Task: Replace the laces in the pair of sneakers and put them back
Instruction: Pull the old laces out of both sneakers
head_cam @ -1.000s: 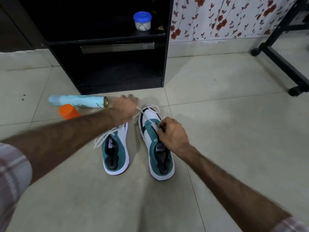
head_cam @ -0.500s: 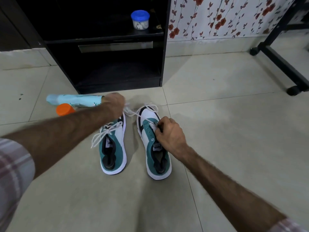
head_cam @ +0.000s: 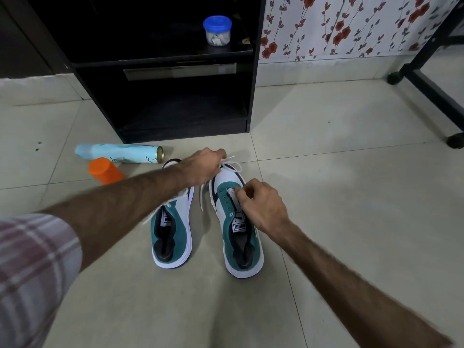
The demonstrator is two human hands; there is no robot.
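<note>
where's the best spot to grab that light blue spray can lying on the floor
Grip the spray can round the middle of its body, coming from above. It lies on its side, left to right, so fingers can wrap across it. The orange cap sits against its near side, so stay clear of that end.

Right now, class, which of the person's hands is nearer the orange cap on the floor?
Left. The left hand is just right of the orange cap; the right hand is farther right, on the right sneaker.
</note>
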